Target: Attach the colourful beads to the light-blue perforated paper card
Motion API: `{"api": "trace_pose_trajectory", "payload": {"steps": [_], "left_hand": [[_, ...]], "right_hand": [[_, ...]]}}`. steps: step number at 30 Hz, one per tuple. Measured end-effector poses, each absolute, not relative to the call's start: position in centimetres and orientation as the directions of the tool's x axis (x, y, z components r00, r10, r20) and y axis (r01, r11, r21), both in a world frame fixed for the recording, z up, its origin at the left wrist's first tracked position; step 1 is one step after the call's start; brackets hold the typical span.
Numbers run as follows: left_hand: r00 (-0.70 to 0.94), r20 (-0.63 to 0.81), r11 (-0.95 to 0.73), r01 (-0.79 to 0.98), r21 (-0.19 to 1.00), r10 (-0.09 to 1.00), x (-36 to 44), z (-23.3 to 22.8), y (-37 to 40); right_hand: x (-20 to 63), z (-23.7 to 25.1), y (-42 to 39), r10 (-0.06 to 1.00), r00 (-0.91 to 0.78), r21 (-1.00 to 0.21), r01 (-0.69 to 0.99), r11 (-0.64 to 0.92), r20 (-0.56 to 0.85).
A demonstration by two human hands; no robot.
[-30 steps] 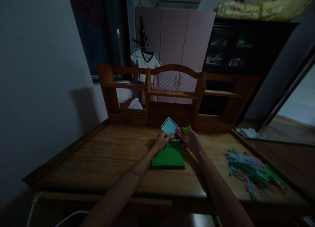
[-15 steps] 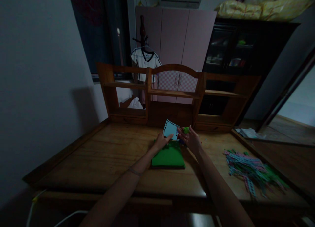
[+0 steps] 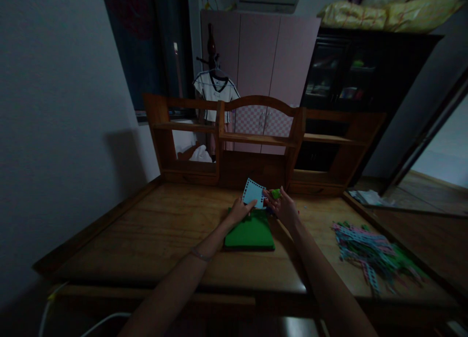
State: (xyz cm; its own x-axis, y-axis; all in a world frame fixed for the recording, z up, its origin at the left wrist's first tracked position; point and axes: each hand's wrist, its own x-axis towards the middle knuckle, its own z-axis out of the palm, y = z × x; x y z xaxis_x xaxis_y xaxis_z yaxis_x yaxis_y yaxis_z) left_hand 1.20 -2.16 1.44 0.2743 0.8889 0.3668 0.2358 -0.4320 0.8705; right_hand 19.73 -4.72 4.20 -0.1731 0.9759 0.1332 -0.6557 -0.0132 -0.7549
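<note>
Pinched by its lower left edge, a light blue square sheet (image 3: 253,191) with small dark holes along its borders is in my left hand (image 3: 239,211). My right hand (image 3: 283,205) is at the sheet's right edge, palm partly turned up. A small bright green piece (image 3: 275,194) sits between its fingers; its kind is too small to make out. Below both hands a flat green block or stack (image 3: 250,232) lies on the table. Something dark blue and red is partly hidden behind my right hand.
A heap of pink, blue and green punched strips (image 3: 369,252) lies on the right of the wooden table (image 3: 146,225). A wooden shelf unit (image 3: 258,138) rises along the back edge. A raised ledge borders the table's left and right sides.
Hardly anything differs. My right hand and the green piece have shifted very slightly; my left hand still pinches the blue sheet in the same place.
</note>
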Motion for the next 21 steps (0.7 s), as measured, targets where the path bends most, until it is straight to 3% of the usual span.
{"api": "trace_pose_trajectory", "payload": {"steps": [8,13,17,21], "left_hand": [[0.251,0.38,-0.437,0.237,0.868,0.89,1.2,1.4,-2.1],[0.149,0.384,-0.412,0.28,0.867,0.911,1.1,0.9,-1.5],[0.124,0.397,-0.415,0.32,0.852,0.909,1.2,1.0,-1.3],[0.155,0.422,-0.449,0.35,0.822,0.893,1.3,1.4,-1.6]], "right_hand": [[20.3,4.1,-4.5,0.981,-0.133,-0.793,-0.608,0.032,0.141],[19.9,3.9,-4.3,0.988,0.03,-0.9,-0.408,0.151,0.152],[18.8,3.3,-4.7,0.983,-0.041,-0.966,-0.197,0.166,0.177],[18.5,2.7,-4.6,0.983,-0.079,-0.973,-0.171,0.153,0.168]]}}
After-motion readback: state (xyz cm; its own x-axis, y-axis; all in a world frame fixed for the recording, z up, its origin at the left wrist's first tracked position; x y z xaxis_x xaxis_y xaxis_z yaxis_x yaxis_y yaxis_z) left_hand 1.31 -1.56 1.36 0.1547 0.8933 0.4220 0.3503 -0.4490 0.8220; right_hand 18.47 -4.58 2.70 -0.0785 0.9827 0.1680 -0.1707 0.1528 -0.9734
